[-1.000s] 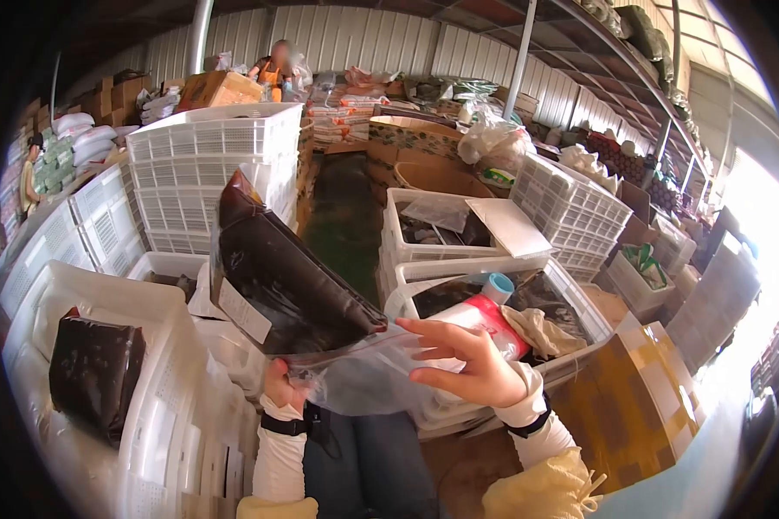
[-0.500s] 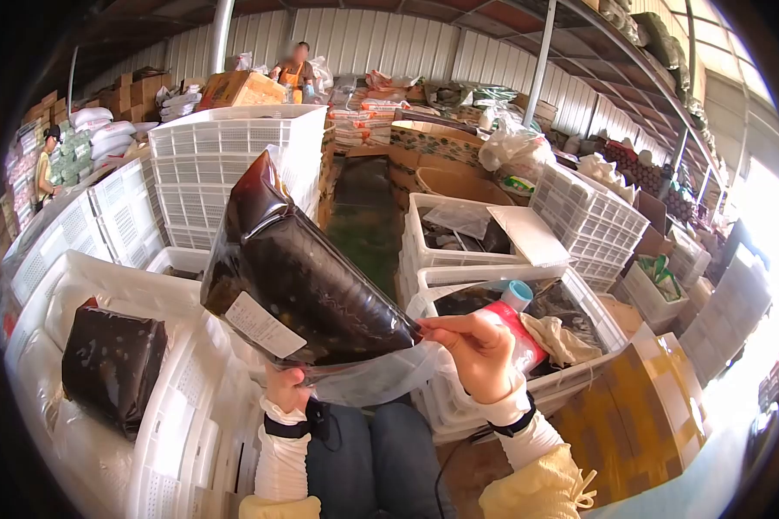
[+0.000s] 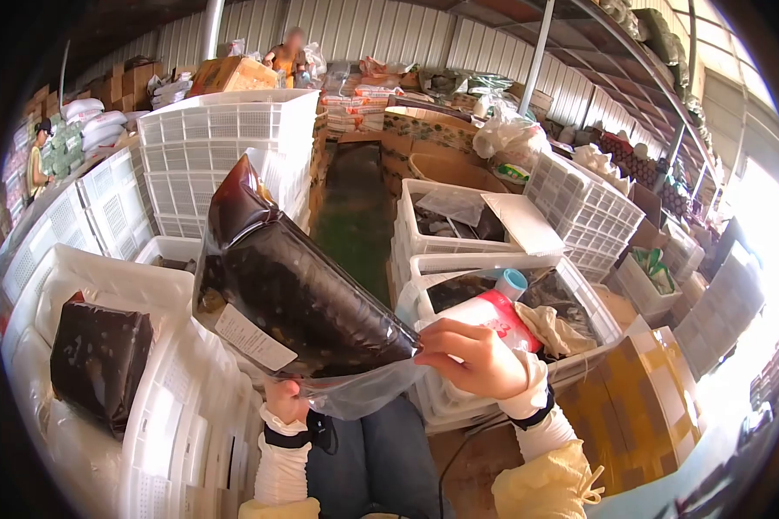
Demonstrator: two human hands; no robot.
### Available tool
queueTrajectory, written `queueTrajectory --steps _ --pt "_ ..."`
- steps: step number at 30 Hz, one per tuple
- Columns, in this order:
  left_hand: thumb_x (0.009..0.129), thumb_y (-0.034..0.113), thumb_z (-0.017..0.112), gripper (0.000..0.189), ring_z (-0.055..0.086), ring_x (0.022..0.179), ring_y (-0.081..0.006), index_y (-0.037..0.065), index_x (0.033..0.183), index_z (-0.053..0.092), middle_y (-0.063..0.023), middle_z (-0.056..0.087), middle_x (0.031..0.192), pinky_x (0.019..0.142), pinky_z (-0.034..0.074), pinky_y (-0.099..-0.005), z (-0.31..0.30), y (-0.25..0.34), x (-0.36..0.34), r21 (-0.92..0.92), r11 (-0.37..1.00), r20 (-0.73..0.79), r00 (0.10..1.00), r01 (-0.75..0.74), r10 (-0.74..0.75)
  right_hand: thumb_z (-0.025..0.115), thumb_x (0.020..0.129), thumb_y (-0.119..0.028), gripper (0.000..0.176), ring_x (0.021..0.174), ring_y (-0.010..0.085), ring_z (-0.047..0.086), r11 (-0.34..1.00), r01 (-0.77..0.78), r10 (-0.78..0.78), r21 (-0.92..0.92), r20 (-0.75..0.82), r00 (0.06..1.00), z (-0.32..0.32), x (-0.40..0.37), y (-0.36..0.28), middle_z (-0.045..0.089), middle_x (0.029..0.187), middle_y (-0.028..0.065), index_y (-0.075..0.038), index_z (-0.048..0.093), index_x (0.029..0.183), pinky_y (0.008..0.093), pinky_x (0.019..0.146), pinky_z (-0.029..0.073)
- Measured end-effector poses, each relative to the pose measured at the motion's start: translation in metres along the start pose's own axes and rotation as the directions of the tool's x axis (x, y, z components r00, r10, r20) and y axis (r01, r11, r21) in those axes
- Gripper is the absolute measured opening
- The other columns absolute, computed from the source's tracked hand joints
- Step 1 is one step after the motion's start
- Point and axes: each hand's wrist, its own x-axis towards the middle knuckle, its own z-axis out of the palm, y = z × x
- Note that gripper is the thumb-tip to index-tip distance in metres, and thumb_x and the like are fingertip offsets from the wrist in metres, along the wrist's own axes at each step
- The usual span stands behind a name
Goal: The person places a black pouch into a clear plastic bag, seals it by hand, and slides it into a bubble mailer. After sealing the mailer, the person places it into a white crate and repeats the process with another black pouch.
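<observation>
A large dark sealed package [image 3: 299, 298] with a white label [image 3: 255, 337] hangs tilted in front of me inside a clear plastic bag [image 3: 355, 394]. My right hand [image 3: 476, 356] pinches the bag's edge at the package's lower right corner. From below, my left hand [image 3: 286, 400] holds the bag's lower left part, its fingers partly hidden behind the plastic. Another dark package [image 3: 102, 359] lies in the plastic-lined white crate [image 3: 169, 290] at the left.
To the right, a white crate [image 3: 610, 333] holds a red and white bag [image 3: 498, 316], a blue-rimmed roll [image 3: 511, 283] and cloth. A taped cardboard box [image 3: 636, 406] stands at lower right. Stacked crates [image 3: 225, 156] rise behind. Two people are in the background.
My right hand has shifted slightly right and down, still on the bag's edge. The head view has shifted a little, and the package's upper end leans slightly more left.
</observation>
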Motion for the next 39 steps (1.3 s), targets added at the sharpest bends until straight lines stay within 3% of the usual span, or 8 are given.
queueTrajectory --steps 9,13,16,17,20,24,29,39 --pt "0.061 0.018 0.083 0.074 0.055 0.107 -0.0286 0.004 0.124 0.047 -0.0094 0.056 0.119 0.093 0.045 -0.0435 0.008 0.002 -0.003 0.036 0.999 0.025 0.999 -0.033 0.032 0.063 0.08 -0.001 0.014 0.073 0.0321 0.062 0.995 0.058 -0.065 0.081 0.095 0.993 -0.012 0.012 -0.001 0.061 0.096 0.0165 0.0 0.055 0.092 0.0342 0.062 0.05" --pt "0.057 0.018 0.086 0.081 0.057 0.105 -0.0274 0.004 0.126 0.045 -0.0091 0.057 0.117 0.091 0.047 -0.0404 0.01 -0.002 -0.01 0.09 0.995 -0.072 0.996 -0.04 0.047 0.057 0.087 -0.003 0.021 0.079 0.0281 0.064 0.956 -0.264 0.269 -0.129 0.022 0.963 0.022 -0.002 0.001 0.061 0.099 0.0181 -0.002 0.048 0.106 0.0304 0.064 0.049" --pt "0.052 0.007 0.087 0.095 0.053 0.109 -0.0201 0.008 0.131 0.035 -0.0047 0.052 0.118 0.09 0.046 -0.0332 0.009 -0.004 -0.019 0.094 0.996 -0.129 0.991 -0.004 0.016 0.054 0.09 -0.008 0.04 0.089 0.0176 0.06 0.657 -0.093 0.425 0.749 -0.265 0.866 0.073 -0.016 0.011 0.059 0.107 0.0158 -0.006 0.036 0.126 0.0268 0.07 0.046" --pt "0.05 0.005 0.087 0.096 0.053 0.108 -0.0212 0.007 0.131 0.035 -0.0052 0.051 0.119 0.091 0.046 -0.0345 0.011 -0.005 -0.02 0.057 0.998 -0.139 0.99 0.023 -0.015 0.055 0.091 -0.014 0.059 0.095 0.0121 0.053 0.602 -0.174 0.446 0.779 -0.147 0.883 0.072 -0.019 0.01 0.055 0.113 0.0135 -0.007 0.019 0.138 0.0262 0.077 0.043" --pt "0.048 0.001 0.087 0.098 0.052 0.109 -0.0227 0.007 0.131 0.034 -0.0065 0.05 0.12 0.093 0.045 -0.0368 0.004 0.0 -0.031 0.211 0.976 -0.13 0.991 0.061 -0.034 0.066 0.084 -0.023 0.062 0.08 0.0112 0.053 0.629 -0.459 0.495 0.628 0.132 0.859 0.089 -0.044 0.038 0.06 0.097 0.011 0.001 0.033 0.131 0.0258 0.072 0.044" --pt "0.047 0.007 0.09 0.098 0.052 0.109 -0.0223 0.002 0.128 0.036 -0.0108 0.051 0.12 0.095 0.042 -0.0369 0.028 0.027 -0.027 0.501 0.856 0.042 0.984 0.127 -0.171 0.073 0.077 -0.033 0.073 0.078 0.0153 0.054 0.809 -0.41 0.448 0.421 0.009 0.894 0.099 -0.06 0.044 0.061 0.091 0.0169 0.01 0.035 0.123 0.0297 0.069 0.045" --pt "0.046 0.018 0.092 0.106 0.049 0.112 -0.021 -0.001 0.131 0.031 -0.0104 0.049 0.122 0.099 0.038 -0.035 0.045 0.032 -0.025 0.636 0.751 0.074 0.954 0.179 -0.29 0.074 0.071 -0.047 0.095 0.1 0.0165 0.054 0.741 -0.204 0.419 0.64 -0.203 0.885 0.114 -0.072 0.047 0.06 0.109 0.0112 0.009 0.028 0.133 0.0284 0.088 0.042" --pt "0.046 0.023 0.092 0.113 0.043 0.117 -0.0209 0.0 0.134 0.023 -0.0115 0.042 0.126 0.101 0.034 -0.0337 0.039 0.018 -0.034 0.766 0.604 -0.001 0.94 0.22 -0.341 0.066 0.08 -0.038 0.07 0.103 0.0145 0.049 0.593 -0.218 0.579 0.775 -0.222 0.785 0.135 -0.092 0.049 0.056 0.111 0.0096 0.006 0.038 0.127 0.0287 0.091 0.038"
